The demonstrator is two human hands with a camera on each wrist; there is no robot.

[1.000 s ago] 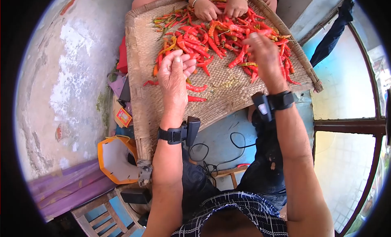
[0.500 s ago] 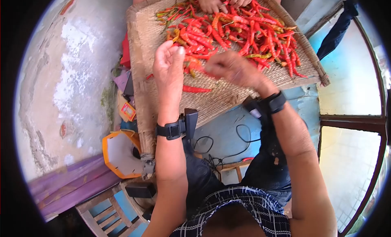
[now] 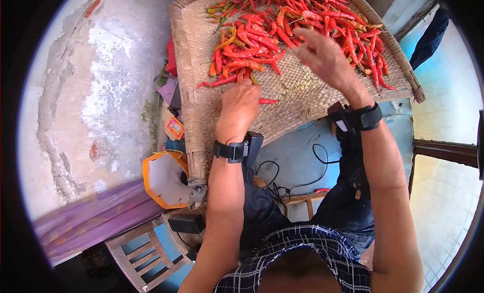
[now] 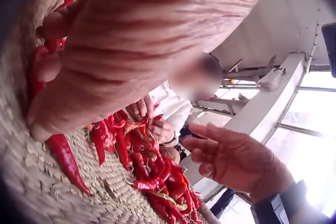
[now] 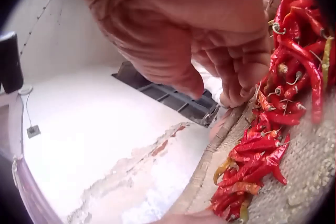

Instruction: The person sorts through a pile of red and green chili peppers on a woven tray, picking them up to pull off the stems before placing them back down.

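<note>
Red chili peppers (image 3: 247,52) lie in a loose heap on a woven tray (image 3: 297,99). My left hand (image 3: 239,107) is down at the near edge of the smaller heap, back of the hand upward. In the left wrist view its thumb and curled fingers close about a red chili (image 4: 38,71), while another chili (image 4: 68,163) lies on the weave below the thumb. My right hand (image 3: 325,58) hovers over the larger heap (image 3: 348,33), fingers apart and loosely bent with nothing between them. In the right wrist view its thumb stands away from the fingers.
Across the tray, another person's hands (image 4: 152,121) are among the chilies. The tray has a raised rim (image 3: 187,106). A peeling wall (image 3: 111,81) stands at the left, a window (image 3: 448,207) at the right. An orange-rimmed container (image 3: 164,184), a wooden chair (image 3: 146,257) and black cables (image 3: 275,179) are below.
My left hand, earlier raised palm-up, has turned over and lowered to the chilies. My right hand came across towards the left with a chili, then went back right and is now without it.
</note>
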